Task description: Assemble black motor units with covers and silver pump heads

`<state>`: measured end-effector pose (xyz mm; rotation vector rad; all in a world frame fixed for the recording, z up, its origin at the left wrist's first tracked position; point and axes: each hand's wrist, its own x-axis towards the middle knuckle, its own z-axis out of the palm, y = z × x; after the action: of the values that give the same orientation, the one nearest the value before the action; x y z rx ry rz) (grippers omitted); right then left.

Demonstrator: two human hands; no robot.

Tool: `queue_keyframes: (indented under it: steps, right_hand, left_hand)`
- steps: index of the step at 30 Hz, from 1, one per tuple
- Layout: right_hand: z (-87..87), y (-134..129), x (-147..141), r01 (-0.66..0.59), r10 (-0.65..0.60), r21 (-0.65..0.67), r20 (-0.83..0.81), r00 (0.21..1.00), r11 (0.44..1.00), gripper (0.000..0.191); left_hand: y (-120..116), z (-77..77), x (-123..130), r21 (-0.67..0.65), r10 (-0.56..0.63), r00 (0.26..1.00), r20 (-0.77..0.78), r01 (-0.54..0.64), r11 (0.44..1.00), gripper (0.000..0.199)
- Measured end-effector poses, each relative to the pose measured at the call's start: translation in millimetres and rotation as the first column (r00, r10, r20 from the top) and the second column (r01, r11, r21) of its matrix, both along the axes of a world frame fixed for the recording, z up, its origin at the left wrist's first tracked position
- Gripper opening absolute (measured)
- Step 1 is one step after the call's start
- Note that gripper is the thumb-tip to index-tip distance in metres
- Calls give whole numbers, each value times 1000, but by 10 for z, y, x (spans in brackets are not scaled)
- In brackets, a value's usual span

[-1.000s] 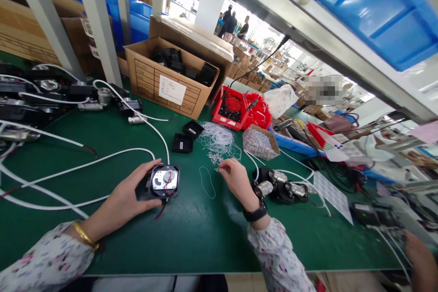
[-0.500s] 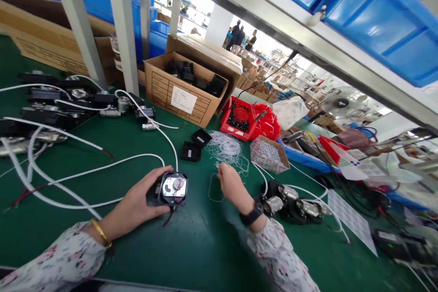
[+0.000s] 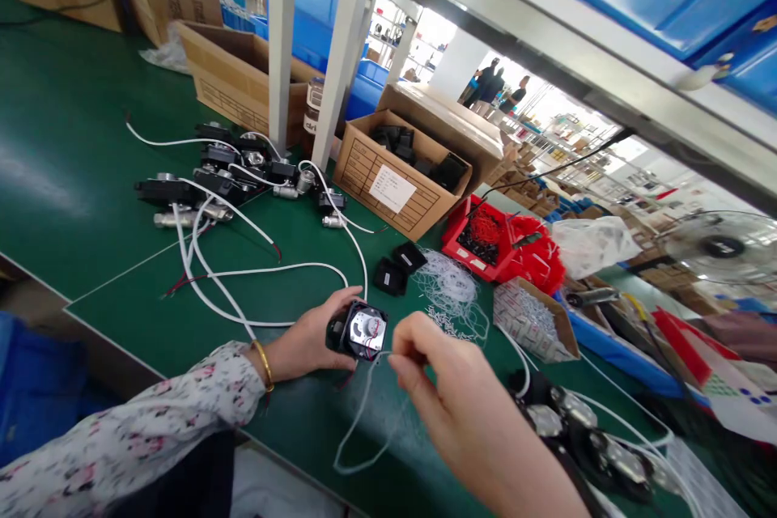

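My left hand [image 3: 311,342] is closed around the side of an open black actuator housing [image 3: 367,330], thumb below and fingers above. A silver metal plate with a small round motor and thin red and black wires shows inside it. My right hand [image 3: 452,388] is raised just right of the housing, thumb and forefinger pinched on a thin white cord [image 3: 349,447]. The cord runs to the housing's lower right edge and hangs in a loop below. Its exact contact with the edge is too small to make out. White cables [image 3: 291,265] trail behind my left hand.
Beyond the housing lie two black covers [image 3: 390,276], a tangle of white cord [image 3: 449,279] and scattered screws [image 3: 446,322]. Behind stand a cardboard box [image 3: 388,178], a red bin [image 3: 477,239] and a screw box [image 3: 534,320]. Valve assemblies [image 3: 227,170] lie left, more [image 3: 583,421] right.
My right hand has come from the screw area toward the housing and nearer the camera, bringing the cord to the housing's edge. My left hand keeps its hold; the view has turned left.
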<state>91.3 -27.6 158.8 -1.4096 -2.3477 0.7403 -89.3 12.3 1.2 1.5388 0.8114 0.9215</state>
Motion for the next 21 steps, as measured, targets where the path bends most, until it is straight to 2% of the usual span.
queue_keyframes:
  steps: [4,7,9,16,21]
  right_hand:
    - [-397,119,-222,-18,22,-64,60,998,998,16]
    - [-557,258,-216,23,-19,-66,66,998,998,15]
    - [-552,319,-172,40,-36,-69,57,998,997,14]
    - [-369,394,-28,65,-62,-38,71,996,997,15]
    - [-443,503,43,42,-41,-3,121,992,999,16]
  left_hand:
    - [3,10,-12,12,-1,999,-50,2,1000,83]
    - [6,38,-25,10,15,997,-81,-14,1000,83]
    - [8,46,-29,4,10,997,-81,-9,1000,82]
    - [5,-3,-15,-39,-2,1000,-30,1,999,84]
    - [5,13,-22,-46,-13,999,-51,11,999,86]
